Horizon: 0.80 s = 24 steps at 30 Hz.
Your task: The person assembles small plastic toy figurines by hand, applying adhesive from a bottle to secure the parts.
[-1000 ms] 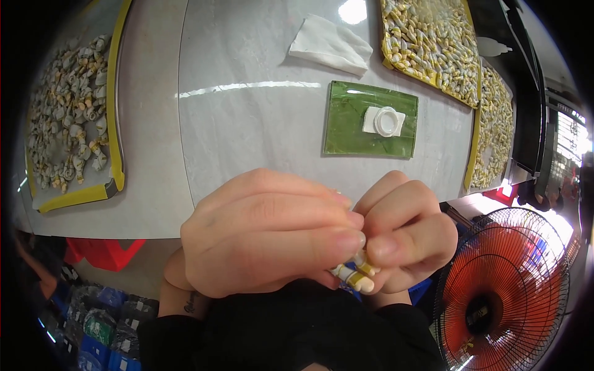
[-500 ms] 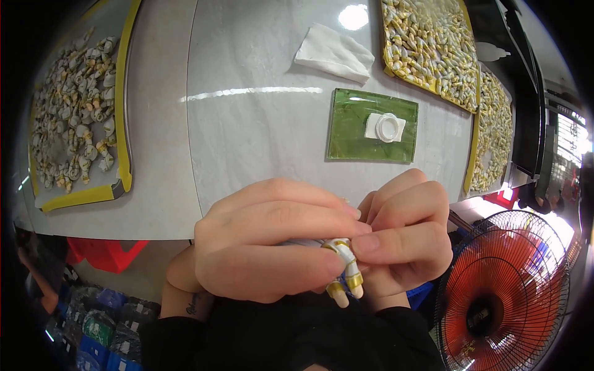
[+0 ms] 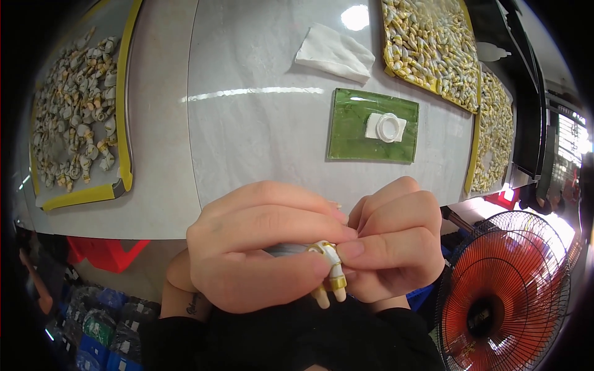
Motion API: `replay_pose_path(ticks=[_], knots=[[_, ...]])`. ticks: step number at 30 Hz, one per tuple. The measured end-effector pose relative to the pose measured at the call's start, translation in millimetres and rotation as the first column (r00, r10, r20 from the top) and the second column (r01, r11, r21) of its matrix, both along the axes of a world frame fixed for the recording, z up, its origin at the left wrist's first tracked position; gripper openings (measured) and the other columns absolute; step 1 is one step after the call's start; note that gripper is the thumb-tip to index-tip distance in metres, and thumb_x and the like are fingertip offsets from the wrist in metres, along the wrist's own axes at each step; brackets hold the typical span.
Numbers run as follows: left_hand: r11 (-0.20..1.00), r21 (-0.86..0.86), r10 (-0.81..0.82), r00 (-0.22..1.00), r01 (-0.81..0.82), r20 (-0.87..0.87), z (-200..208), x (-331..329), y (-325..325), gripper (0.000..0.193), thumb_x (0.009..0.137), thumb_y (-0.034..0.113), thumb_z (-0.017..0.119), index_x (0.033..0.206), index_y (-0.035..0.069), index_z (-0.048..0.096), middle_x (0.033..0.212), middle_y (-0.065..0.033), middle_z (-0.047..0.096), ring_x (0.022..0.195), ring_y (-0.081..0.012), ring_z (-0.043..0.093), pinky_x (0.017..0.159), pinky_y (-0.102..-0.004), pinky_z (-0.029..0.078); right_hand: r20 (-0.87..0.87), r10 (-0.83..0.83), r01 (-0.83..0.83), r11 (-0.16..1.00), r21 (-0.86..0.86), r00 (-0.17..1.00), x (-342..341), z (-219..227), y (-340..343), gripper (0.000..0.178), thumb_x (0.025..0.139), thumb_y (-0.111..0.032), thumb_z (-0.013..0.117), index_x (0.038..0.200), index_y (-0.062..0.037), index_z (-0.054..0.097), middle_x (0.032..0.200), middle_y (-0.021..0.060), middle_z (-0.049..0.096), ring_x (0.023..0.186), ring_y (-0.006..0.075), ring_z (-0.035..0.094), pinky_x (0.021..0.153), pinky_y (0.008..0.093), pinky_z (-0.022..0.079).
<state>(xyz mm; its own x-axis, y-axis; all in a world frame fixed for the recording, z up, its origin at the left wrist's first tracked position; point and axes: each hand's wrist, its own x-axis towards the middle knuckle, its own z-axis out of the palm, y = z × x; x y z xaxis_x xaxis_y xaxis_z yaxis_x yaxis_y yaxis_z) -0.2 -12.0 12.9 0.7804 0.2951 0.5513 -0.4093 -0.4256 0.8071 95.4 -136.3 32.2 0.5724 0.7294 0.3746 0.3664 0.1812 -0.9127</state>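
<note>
One smooth, gold-banded white piece point(image 3: 334, 262)

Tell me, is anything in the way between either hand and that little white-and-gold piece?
Nothing visible. The left hand holds the small white-and-gold piece directly, and the right hand sits close beside it, with no object showing between. What the hands cover is hidden.

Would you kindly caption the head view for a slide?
Left hand and right hand holding a white-and-gold figurine piece, with a green slab and white cloth on the table beyond.
</note>
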Motion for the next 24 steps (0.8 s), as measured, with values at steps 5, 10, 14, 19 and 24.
replay_pose_path(ticks=[5, 10, 14, 19, 24], knots=[[0.999, -0.048, 0.027, 0.999, -0.025, 0.036, 0, 0, -1, 0.026, 0.064, 0.008, 0.069, 0.078, 0.007, 0.048, 0.079, -0.012, 0.062, 0.066, -0.0239, 0.061, 0.053, -0.0295, 0.053, 0.008, 0.026, -0.026, 1.0, -0.01, 1.0, 2, 1, -1, 0.029, 0.057, 0.0, 0.074, 0.084, -0.0059, 0.066, 0.07, 0.0011, 0.052, 0.06, 0.0149, 0.048, 0.052, 0.0247, 0.037], [0.999, -0.01, -0.032, 0.999, 0.032, 0.013, 0, 2, 3, 0.035, 0.073, 0.014, 0.069, 0.091, 0.008, 0.039, 0.075, -0.0146, 0.06, 0.06, -0.0257, 0.06, 0.049, -0.032, 0.054, -0.003, 0.012, -0.012, 1.0, 0.006, 1.0, 1, -1, -1, 0.029, 0.056, 0.0, 0.074, 0.084, -0.0056, 0.067, 0.07, 0.0011, 0.052, 0.059, 0.0147, 0.048, 0.051, 0.0247, 0.037], [0.999, -0.004, -0.04, 0.999, 0.04, 0.034, 0, 1, 3, 0.032, 0.076, 0.015, 0.066, 0.09, 0.007, 0.039, 0.075, -0.0152, 0.061, 0.061, -0.0256, 0.061, 0.05, -0.0321, 0.054, 0.036, -0.038, 0.036, 0.997, 0.061, 0.999, -4, -4, 1, 0.03, 0.054, 0.0, 0.074, 0.083, -0.0052, 0.068, 0.07, 0.0009, 0.052, 0.058, 0.0143, 0.048, 0.049, 0.0242, 0.036], [0.998, -0.01, -0.063, 0.998, 0.063, 0.022, 1, 2, 7, 0.029, 0.078, 0.015, 0.064, 0.092, 0.006, 0.04, 0.076, -0.0154, 0.061, 0.061, -0.0258, 0.061, 0.051, -0.0326, 0.054, 0.063, -0.055, 0.051, 0.996, 0.069, 0.997, -3, -4, 1, 0.031, 0.053, 0.0, 0.074, 0.083, -0.0051, 0.068, 0.069, 0.0008, 0.051, 0.058, 0.0141, 0.048, 0.048, 0.024, 0.036], [0.984, -0.169, -0.04, 0.996, 0.053, 0.081, -10, 8, 2, 0.032, 0.079, 0.018, 0.066, 0.094, 0.004, 0.041, 0.074, -0.0141, 0.06, 0.063, -0.0247, 0.06, 0.056, -0.0326, 0.053, 0.153, -0.036, 0.022, 0.996, 0.09, 0.988, 5, -13, 4, 0.034, 0.053, 0.005, 0.071, 0.086, -0.0021, 0.066, 0.07, 0.0021, 0.054, 0.058, 0.0148, 0.048, 0.05, 0.0246, 0.037]])
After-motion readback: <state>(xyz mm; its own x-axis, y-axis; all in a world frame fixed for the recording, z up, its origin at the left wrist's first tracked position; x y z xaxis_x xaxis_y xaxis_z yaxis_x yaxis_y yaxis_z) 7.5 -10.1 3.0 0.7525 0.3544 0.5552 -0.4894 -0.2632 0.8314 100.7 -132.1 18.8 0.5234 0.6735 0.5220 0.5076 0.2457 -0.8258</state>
